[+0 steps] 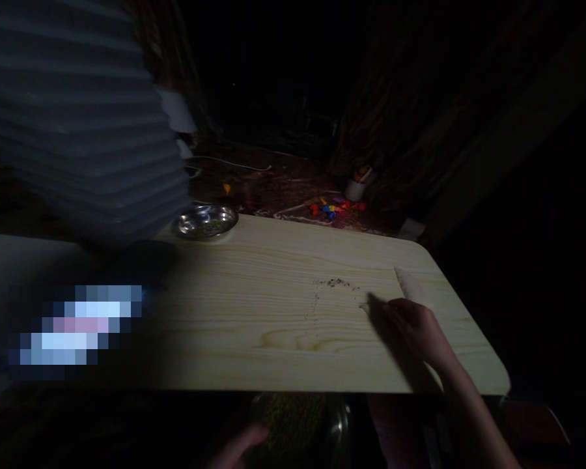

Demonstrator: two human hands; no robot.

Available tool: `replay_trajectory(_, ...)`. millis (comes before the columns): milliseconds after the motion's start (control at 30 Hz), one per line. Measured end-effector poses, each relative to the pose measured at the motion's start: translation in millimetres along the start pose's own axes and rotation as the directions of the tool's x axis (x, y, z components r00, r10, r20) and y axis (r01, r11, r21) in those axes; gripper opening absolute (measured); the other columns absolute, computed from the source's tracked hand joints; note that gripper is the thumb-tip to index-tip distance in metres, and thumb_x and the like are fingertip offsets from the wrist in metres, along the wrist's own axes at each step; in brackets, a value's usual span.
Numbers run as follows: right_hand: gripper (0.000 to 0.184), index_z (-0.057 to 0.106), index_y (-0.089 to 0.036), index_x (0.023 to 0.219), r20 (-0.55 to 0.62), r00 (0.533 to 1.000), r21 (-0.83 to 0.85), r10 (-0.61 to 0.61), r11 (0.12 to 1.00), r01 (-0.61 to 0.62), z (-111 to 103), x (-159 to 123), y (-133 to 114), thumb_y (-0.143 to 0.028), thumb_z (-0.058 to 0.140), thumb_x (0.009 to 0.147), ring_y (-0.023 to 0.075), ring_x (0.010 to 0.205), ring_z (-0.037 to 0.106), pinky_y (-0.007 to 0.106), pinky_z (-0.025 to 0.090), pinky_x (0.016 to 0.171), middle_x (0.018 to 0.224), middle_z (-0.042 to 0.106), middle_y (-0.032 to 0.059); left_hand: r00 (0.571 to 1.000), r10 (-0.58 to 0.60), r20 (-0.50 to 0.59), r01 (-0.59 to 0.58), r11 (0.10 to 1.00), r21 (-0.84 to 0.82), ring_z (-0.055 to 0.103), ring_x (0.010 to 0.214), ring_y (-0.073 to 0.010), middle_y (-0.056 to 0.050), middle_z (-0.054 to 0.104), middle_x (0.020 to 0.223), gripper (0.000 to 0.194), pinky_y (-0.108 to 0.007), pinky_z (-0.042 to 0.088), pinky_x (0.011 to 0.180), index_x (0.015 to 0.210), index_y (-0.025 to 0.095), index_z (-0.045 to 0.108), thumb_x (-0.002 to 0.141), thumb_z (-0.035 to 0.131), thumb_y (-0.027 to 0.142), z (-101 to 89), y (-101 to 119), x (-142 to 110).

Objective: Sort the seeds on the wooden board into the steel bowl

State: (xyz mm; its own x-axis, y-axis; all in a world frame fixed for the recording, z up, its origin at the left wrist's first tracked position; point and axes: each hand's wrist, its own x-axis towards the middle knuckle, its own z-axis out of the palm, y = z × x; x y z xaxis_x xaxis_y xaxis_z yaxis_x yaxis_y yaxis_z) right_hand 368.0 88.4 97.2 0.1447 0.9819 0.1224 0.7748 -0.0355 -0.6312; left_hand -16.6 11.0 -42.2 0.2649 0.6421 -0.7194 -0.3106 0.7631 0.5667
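Right hand point(415, 326): reaching in over the right part of the pale wooden table point(273, 260), with fingers bunched low near the surface; fingertips dim and in shadow, so impossible to tell whether closed on anything. Just beyond them, a thin pale sliver point(364, 305), too faint to identify or to assign to the grip. Left hand point(247, 440): at the lower picture edge, mostly cut off, with thumb at the near left side of a metal bowl point(340, 423); remaining fingers out of sight, grip on the bowl not determinable. Inside the bowl, a mass of green bits point(295, 417); bowl below the near table edge, partly hidden by it and cropped at the bottom. On the table, left of the right hand, a scatter of dark bits point(338, 283); behind the hand, a pale pointed piece point(409, 284), partly covered. Near the far edge, a shallow metal dish point(232, 225) with greenish contents. At left, a pixelated bright patch point(78, 329), unreadable, beneath a grey ridged sheet point(78, 130). Beyond, small coloured pieces point(332, 208) and a filled cup point(355, 189). Bare tabletop between dish and scatter, and toward the rounded right corners.
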Motion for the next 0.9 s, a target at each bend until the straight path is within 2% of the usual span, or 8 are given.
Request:
replay_trajectory(200,0.041,0.075,-0.016,0.091,0.027,0.994,0.148,0.103,0.983,-0.106,1.2,-38.6,-8.9,-0.054,0.058,0.092,0.0269,0.08,0.074,0.032,0.056,0.069,0.089,0.081,0.0128,0.995,-0.005,0.102,0.01,0.999,-0.048,0.075,0.101,-0.0374,-0.008,0.082,0.102,0.048,-0.044,0.061,0.069,0.11,0.022,0.064,0.066,0.078,0.034,13.9,2.6,-2.7)
replay_trajectory(367,0.037,0.076,-0.018,0.094,0.109,0.992,0.175,0.069,0.981,-0.088,17.9,-47.3,-31.9,-0.049,0.057,0.094,0.0263,0.085,0.074,0.032,0.055,0.074,0.093,0.081,0.011,0.988,0.022,0.15,-0.022,1.0,0.0,0.076,0.093,-0.0327,-0.008,0.081,0.1,0.043,-0.039,0.06,0.068,0.116,0.02,0.063,0.076,0.072,0.033,21.4,18.7,-22.1)
replay_trajectory(433,0.036,0.076,-0.018,0.096,0.129,0.99,0.2,0.055,0.977,-0.08,24.7,-51.1,-40.9,-0.048,0.057,0.094,0.0264,0.087,0.074,0.032,0.055,0.075,0.096,0.081,0.0108,0.99,0.051,0.129,-0.052,0.999,0.006,0.075,0.093,-0.0298,-0.006,0.08,0.101,0.038,-0.036,0.059,0.07,0.115,0.021,0.066,0.079,0.074,0.03,20.0,25.3,-32.6)
replay_trajectory(533,0.035,0.075,-0.019,0.096,0.153,0.986,0.216,0.064,0.972,-0.096,30.1,-57.0,-46.4,-0.048,0.057,0.094,0.0259,0.085,0.074,0.031,0.056,0.073,0.094,0.081,0.0097,0.994,0.108,0.03,-0.11,0.993,0.041,0.074,0.078,-0.0246,-0.004,0.079,0.084,0.02,-0.03,0.056,0.061,0.097,0.021,0.074,0.079,0.078,0.028,13.2,33.7,-45.7)
replay_trajectory(600,0.035,0.076,-0.02,0.094,0.128,0.988,0.217,0.08,0.97,-0.107,29.2,-57.8,-43.1,-0.05,0.059,0.092,0.0259,0.082,0.075,0.032,0.056,0.072,0.091,0.081,0.0092,0.99,0.142,-0.006,-0.142,0.989,0.031,0.073,0.075,-0.0236,-0.003,0.077,0.078,0.016,-0.028,0.055,0.058,0.093,0.02,0.076,0.079,0.079,0.027,7.4,37.3,-50.8)
replay_trajectory(700,0.036,0.077,-0.019,0.092,0.035,0.996,0.188,0.087,0.978,-0.092,20.5,-48.2,-29.6,-0.052,0.06,0.09,0.0272,0.084,0.075,0.033,0.057,0.073,0.092,0.081,0.0105,0.987,0.161,0.018,-0.161,0.987,-0.004,0.074,0.084,-0.0235,-0.003,0.078,0.086,0.026,-0.028,0.058,0.064,0.107,0.021,0.076,0.082,0.077,0.027,1.1,39.5,-53.6)
replay_trajectory(833,0.043,0.076,-0.016,0.091,-0.173,0.981,0.016,0.09,0.996,-0.089,0.5,-12.9,-7.0,-0.054,0.057,0.089,0.0278,0.074,0.075,0.032,0.054,0.063,0.083,0.08,0.0135,0.979,0.123,0.16,-0.121,0.992,-0.025,0.073,0.084,-0.0205,-0.005,0.076,0.101,0.032,-0.034,0.061,0.072,0.12,0.018,0.068,0.091,0.072,0.03,3.1,42.1,-52.7)
replay_trajectory(900,0.045,0.076,-0.014,0.092,-0.215,0.973,-0.03,0.089,0.995,-0.098,-6.4,9.3,0.9,-0.055,0.057,0.089,0.0274,0.07,0.074,0.032,0.052,0.061,0.078,0.079,0.0141,0.964,0.097,0.247,-0.093,0.995,-0.028,0.072,0.09,-0.0207,-0.008,0.073,0.112,0.032,-0.039,0.061,0.078,0.122,0.017,0.065,0.096,0.067,0.033,8.4,45.7,-52.0)
